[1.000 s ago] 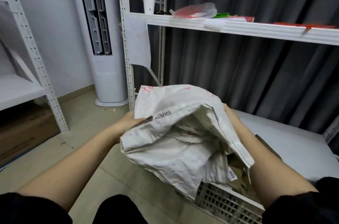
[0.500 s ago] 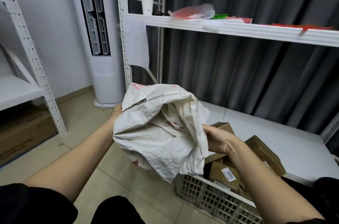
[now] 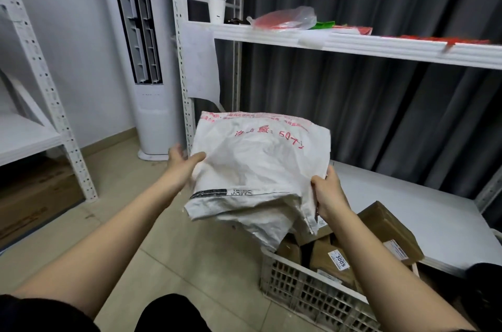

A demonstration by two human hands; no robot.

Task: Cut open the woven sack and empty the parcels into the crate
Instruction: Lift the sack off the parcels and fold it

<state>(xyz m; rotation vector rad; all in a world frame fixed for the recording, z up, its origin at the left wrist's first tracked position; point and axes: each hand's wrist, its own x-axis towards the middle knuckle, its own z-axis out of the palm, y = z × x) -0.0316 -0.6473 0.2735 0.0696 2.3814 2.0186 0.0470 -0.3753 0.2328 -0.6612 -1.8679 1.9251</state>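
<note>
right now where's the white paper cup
In the head view, upper left of centre: the white paper cup stands on the white metal shelf, left of the red plastic bag.

On the white woven sack (image 3: 258,168) I read red "50" in a blurred line and mirrored grey letters "JSWS", and a white label (image 3: 338,261) on one parcel (image 3: 330,263) shows "3005".
</note>
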